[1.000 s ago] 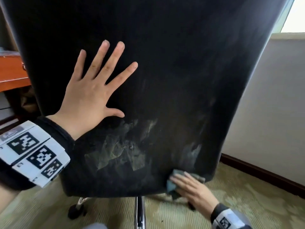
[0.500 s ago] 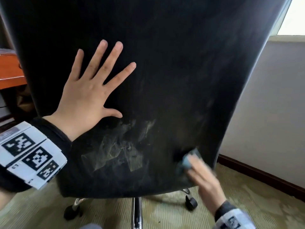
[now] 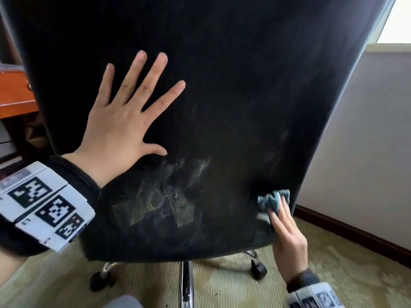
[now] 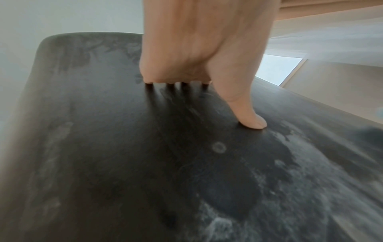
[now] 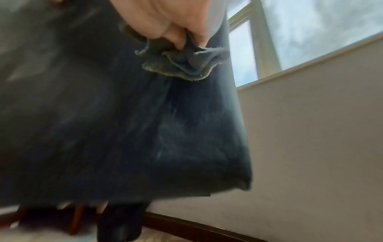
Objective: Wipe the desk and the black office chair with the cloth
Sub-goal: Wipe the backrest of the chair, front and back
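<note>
No readable words, brands or numbers are showing in any view. The only signs are black-and-white square code markers, showing on the white band (image 3: pixel 42 204) round the left wrist and, partly cut off, on the band (image 3: pixel 315 300) round the right wrist in the head view; they are carrying no legible letters. A greyish label at the left band's upper edge is blurring too much to read.
</note>
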### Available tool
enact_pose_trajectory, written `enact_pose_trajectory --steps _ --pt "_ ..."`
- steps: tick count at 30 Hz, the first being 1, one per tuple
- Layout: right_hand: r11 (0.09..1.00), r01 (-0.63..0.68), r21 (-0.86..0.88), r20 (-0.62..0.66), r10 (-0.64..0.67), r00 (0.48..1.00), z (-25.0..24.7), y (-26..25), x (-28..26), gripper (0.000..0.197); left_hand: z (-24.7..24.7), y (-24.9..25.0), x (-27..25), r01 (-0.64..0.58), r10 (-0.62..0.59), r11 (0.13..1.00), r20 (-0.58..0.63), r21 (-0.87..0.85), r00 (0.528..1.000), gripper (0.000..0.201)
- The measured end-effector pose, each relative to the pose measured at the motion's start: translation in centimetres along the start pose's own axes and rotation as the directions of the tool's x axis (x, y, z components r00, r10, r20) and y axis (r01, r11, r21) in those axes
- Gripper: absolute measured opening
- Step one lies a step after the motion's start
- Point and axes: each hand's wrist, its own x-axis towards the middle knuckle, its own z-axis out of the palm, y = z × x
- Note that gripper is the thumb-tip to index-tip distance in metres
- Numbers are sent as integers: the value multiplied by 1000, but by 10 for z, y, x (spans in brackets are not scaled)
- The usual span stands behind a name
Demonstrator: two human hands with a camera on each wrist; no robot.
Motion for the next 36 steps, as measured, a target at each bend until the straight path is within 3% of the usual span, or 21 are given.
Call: enact_pose_trajectory --steps 1,2,3,6,8,10,12,15,17,18,19,21,22,23,25,28,29,32,33,35,36 --pt "976 -216 -34 65 218 974 -10 8 6 39 0 1 0 -5 5 1000 3 4 1000 123" --pt "959 -264 -99 203 279 938 14 6 14 40 0 1 0 -7 7 1000 4 4 1000 123" --pt "948 -311 -71 193 319 928 30 1 5 40 1 0 0 -3 3 1000 0 1 1000 123" --pt "987 -136 -91 245 155 957 37 -2 -72 42 0 2 0 -7 7 1000 -2 1 1000 123" --pt "998 -12 -54 303 28 953 36 -10 -92 40 -1 3 1 -7 7 1000 -4 -5 1000 122" --pt "993 -115 -8 203 114 973 20 -14 -66 40 -2 5 1 -8 8 1000 3 -5 1000 122" --pt "959 -281 -27 -27 280 959 5 -11 -10 45 -2 5 2 -9 9 1000 2 -8 1000 123" --pt "866 -497 59 -313 489 814 -3 11 85 64 -1 5 1 -11 11 1000 -16 -13 1000 123" --pt "823 -552 136 -393 556 732 18 -3 118 66 0 5 1 -4 3 1000 -28 -15 1000 123" --pt "854 -507 116 -398 508 764 31 -19 120 62 1 5 1 -1 1 1000 -32 -18 999 124" --pt "910 -410 68 -370 405 836 42 -39 113 57 2 5 1 1 -2 1000 -39 -18 999 124" --pt "991 -137 -8 -205 132 970 49 -62 89 53 3 3 1 -13 13 1000 -42 -10 999 123" --pt "999 -42 -17 -132 40 990 42 -58 86 53 3 3 2 -23 22 1000 -41 -7 999 123" --pt "1000 -3 -21 -121 0 993 31 -44 94 52 3 1 2 -27 26 1000 -40 -6 999 123" --pt "985 -167 -51 -249 149 957 9 -6 125 49 3 1 2 -25 24 1000 -31 -12 999 123" --pt "875 -478 80 -444 461 768 1 8 174 57 2 6 4 -27 27 1000 -29 -6 999 123" --pt "877 -475 79 -452 456 767 11 -9 174 54 2 8 5 -28 27 1000 -36 -7 999 123" --pt "980 -195 36 -249 198 948 36 -60 137 49 2 14 8 -39 38 999 -50 -3 998 123" --pt "996 -86 28 -170 90 981 35 -59 128 50 1 17 8 -48 48 999 -53 -4 997 122" --pt "1000 -22 17 -118 24 993 17 -29 132 51 -2 17 8 -90 90 996 -61 2 994 120" --pt "995 -95 -2 -158 94 983 10 -12 138 52 -3 12 7 -121 122 993 -59 14 991 117"
